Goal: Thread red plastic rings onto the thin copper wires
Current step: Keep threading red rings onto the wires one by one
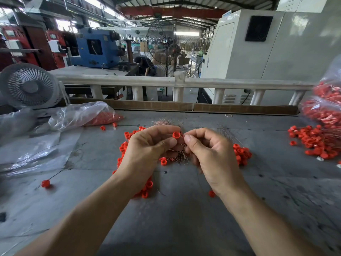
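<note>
My left hand (147,146) pinches a red plastic ring (176,135) between thumb and forefinger, and a bundle of thin copper wires (167,122) sticks out above and below that hand. My right hand (208,152) is close beside it, thumb and forefinger pinched together right at the ring; what they hold is too thin to see. Loose red rings (241,154) lie on the grey table (175,218) under and beside both hands. One ring threaded on a wire (46,183) lies at the left.
A pile of red rings with wires (313,141) lies at the right beside full plastic bags (324,108). Another bag of rings (88,115) and loose plastic sheet lie at the left. A small white fan (29,85) stands at the back left, behind a wooden rail.
</note>
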Tool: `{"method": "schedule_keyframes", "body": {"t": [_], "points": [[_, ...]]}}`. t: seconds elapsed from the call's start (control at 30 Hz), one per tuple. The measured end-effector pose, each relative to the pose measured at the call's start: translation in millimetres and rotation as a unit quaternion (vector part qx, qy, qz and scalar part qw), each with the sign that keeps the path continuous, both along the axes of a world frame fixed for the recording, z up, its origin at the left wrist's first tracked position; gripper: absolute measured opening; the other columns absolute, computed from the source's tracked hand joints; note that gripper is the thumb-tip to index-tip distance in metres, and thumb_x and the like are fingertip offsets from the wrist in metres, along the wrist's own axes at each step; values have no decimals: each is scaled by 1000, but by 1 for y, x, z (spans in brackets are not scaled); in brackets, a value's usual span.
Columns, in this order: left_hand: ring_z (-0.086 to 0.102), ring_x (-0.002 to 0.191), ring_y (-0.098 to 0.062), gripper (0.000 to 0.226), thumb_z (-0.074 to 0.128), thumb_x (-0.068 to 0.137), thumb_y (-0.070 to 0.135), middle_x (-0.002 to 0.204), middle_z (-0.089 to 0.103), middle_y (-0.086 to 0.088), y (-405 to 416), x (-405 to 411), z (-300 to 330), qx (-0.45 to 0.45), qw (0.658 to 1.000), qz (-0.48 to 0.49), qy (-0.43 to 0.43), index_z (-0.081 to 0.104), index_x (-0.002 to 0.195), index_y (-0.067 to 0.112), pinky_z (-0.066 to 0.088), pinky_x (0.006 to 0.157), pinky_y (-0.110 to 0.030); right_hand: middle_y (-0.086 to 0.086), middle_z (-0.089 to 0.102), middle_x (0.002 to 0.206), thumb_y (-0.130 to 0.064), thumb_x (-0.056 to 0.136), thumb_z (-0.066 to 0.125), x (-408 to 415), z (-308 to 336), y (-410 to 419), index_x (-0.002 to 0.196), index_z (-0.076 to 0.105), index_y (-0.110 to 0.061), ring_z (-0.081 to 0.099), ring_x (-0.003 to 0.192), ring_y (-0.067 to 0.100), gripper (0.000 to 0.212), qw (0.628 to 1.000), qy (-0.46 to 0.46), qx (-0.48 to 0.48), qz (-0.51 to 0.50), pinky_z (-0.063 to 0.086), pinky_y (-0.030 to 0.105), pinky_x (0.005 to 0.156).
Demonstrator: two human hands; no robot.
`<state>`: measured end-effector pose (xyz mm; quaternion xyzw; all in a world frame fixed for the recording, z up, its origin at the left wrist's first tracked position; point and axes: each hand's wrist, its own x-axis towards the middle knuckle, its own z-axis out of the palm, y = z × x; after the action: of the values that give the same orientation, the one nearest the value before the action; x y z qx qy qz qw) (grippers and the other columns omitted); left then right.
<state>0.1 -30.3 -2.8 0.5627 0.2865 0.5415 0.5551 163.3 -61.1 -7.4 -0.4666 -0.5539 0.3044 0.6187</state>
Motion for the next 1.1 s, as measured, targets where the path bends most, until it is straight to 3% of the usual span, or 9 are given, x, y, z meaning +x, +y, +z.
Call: {"method": "schedule_keyframes", "body": {"t": [0.33,0.43,0.5,0.57,0.63,0.73,0.83,1.0,1.1], "points": [[72,82,-17,24,71,83,17,95,78,-8,-1,-3,0,16,1000,-8,25,80,104,23,61,73,-26,-5,72,72,-18,95,71,0,0,-1,85,74,-27,61,58,4,13,998,-46,46,4,46,15,55],[68,81,-15,23,70,85,18,98,78,-8,-1,-4,-1,19,999,-5,36,80,105,24,60,72,-25,-3,74,76,-15,96,70,0,0,-2,90,76,-27,65,63,15,15,998,-53,41,2,51,20,56],[68,80,-15,23,69,86,20,99,78,-9,-1,-4,-1,18,999,-1,40,80,106,25,58,71,-24,3,75,78,-12,97,68,-1,0,-1,94,76,-26,67,71,28,17,998,-53,29,3,56,34,59],[68,80,-15,24,68,86,21,98,77,-9,-1,-5,-1,17,999,1,43,79,107,25,57,71,-22,6,74,79,-10,98,67,-2,-1,-1,96,76,-25,67,74,33,18,999,-49,22,1,54,41,50],[68,80,-14,24,68,85,22,97,77,-8,-1,-5,0,17,999,2,43,80,107,25,57,70,-21,3,74,82,-9,98,66,-1,-1,-2,96,77,-26,70,74,31,20,999,-43,22,-2,50,32,43],[68,78,-12,24,67,85,24,95,77,-6,-2,-4,0,17,999,5,46,80,106,26,56,67,-20,3,75,83,-13,99,67,0,-2,-1,98,78,-29,70,68,37,19,999,-42,17,-8,47,30,37],[67,78,-13,23,66,90,20,94,77,-6,-2,-4,-1,17,998,14,53,80,105,28,55,66,-20,1,76,84,-13,99,67,1,-4,1,99,77,-29,72,68,29,19,999,-31,11,-12,51,28,43],[67,78,-12,25,62,97,12,92,77,-4,-1,-5,-2,22,997,25,66,80,107,28,55,67,-21,-7,78,92,-11,99,66,2,-6,4,104,75,-29,76,87,13,21,998,-56,-7,-22,62,42,78],[69,76,-8,25,62,98,11,89,77,-2,-1,-5,-2,27,997,25,63,80,107,26,54,65,-17,-6,78,87,-12,97,69,1,-4,2,97,74,-28,77,80,15,17,999,-39,2,-9,61,39,62]]}}
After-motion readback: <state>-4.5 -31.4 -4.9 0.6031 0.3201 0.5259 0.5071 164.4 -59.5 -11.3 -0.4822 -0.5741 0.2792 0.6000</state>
